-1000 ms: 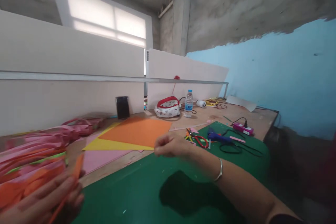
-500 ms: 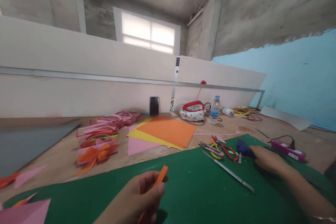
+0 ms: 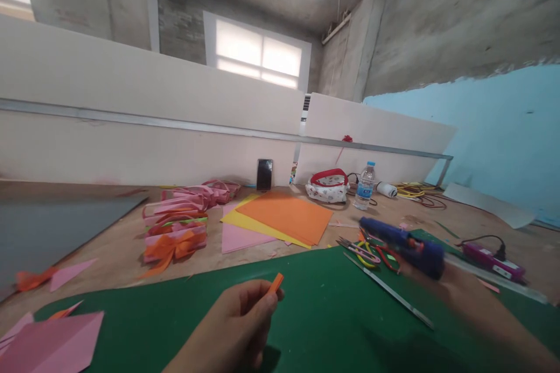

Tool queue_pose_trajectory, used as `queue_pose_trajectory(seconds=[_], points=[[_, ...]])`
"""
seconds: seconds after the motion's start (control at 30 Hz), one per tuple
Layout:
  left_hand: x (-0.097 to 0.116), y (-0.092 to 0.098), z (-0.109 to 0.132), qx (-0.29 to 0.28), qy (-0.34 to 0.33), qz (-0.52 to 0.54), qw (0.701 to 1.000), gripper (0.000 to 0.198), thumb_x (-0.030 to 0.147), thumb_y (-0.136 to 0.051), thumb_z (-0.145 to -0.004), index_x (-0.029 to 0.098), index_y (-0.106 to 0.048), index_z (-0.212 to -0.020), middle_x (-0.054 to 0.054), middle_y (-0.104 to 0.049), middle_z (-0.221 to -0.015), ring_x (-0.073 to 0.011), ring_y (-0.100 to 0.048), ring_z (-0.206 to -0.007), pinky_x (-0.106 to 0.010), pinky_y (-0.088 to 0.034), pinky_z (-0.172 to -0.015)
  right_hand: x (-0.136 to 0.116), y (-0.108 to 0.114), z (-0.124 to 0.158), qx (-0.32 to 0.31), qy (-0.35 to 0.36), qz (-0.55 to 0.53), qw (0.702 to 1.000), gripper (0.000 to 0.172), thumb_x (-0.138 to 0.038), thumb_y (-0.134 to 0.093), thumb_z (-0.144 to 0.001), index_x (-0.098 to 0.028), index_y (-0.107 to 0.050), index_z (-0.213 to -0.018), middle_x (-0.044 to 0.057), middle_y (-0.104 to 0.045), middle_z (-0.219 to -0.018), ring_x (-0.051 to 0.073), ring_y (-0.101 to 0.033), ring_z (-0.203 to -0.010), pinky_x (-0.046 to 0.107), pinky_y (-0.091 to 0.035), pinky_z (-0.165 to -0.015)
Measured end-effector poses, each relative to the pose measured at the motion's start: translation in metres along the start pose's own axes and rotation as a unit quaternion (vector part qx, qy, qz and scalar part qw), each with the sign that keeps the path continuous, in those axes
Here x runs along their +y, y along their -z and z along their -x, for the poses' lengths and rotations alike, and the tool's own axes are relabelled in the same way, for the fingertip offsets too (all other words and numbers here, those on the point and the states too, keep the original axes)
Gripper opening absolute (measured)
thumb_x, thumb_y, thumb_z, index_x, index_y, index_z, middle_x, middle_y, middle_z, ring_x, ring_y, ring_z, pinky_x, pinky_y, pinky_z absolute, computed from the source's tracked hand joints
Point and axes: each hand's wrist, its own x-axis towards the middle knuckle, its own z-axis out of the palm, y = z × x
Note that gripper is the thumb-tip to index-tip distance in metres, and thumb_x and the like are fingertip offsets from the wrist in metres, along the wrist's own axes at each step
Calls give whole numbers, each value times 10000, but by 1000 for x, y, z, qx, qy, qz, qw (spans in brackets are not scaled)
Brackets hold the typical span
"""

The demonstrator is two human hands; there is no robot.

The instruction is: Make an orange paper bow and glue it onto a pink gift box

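My left hand (image 3: 236,315) is closed in a pinch around a folded orange paper strip (image 3: 276,283), low over the green cutting mat (image 3: 319,297). Only the strip's upper end shows above the fingertips. A blue hot glue gun (image 3: 396,240) is in my right hand (image 3: 437,282), raised off the mat with its nozzle toward the left; that hand is slightly blurred. Beneath and beside the gun lie thread snips (image 3: 359,249) with pink handles, red-handled pliers (image 3: 387,259) and a narrow metal strip (image 3: 387,290).
Stacked orange sheets (image 3: 286,215) lie over yellow and pink ones behind the mat. Pink paper bags with an orange bow (image 3: 172,245) stand left. A water bottle (image 3: 364,186), pouch (image 3: 328,186) and phone (image 3: 264,175) line the back. A purple power strip (image 3: 492,261) sits right.
My right hand has lifted the glue gun off the mat and swung its nozzle leftward. The left hand keeps its pinch on the orange strip. The view has shifted slightly left.
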Motion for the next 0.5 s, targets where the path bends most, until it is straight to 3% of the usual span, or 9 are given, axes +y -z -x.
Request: queue_pose_trajectory(seconds=[0.1, 0.23, 0.33, 0.5], points=[[3, -1, 2, -11, 2, -13, 1000, 386, 557, -556, -761, 180, -555, -841, 117, -339, -414, -57, -268, -396, -195, -177, -426, -28, -29, 27, -128, 28, -200, 971, 336, -460, -693, -650, -319, -709, -954, 71, -686, -812, 322, -609, -772, 369, -464, -619], [6, -1, 5, -30, 3, -17, 999, 318, 492, -502, -816, 177, -540, -844, 129, -293, -419, -58, -206, -403, -203, -153, -417, -41, -66, 25, -293, 52, -320, 899, 288, -462, -725, -590, -277, -706, -810, 38, -609, -681, 221, -565, -626, 301, -432, -547], [8, 0, 6, -33, 1, -26, 999, 326, 493, -484, -824, 177, -550, -867, 118, -325, -410, -64, -253, -399, -208, -167, -419, -43, -74, 19, -297, 33, -331, 895, 303, -495, -723, -597, -231, -675, -738, 22, -565, -642, 173, -516, -578, 267, -407, -529], [11, 1, 7, -39, 7, -33, 999, 295, 457, -482, -829, 170, -543, -853, 118, -339, -420, -58, -281, -400, -196, -206, -433, -52, -63, 31, -244, 36, -263, 933, 419, -553, -735, -566, -210, -611, -773, -6, -520, -650, 135, -444, -580, 233, -367, -535]])
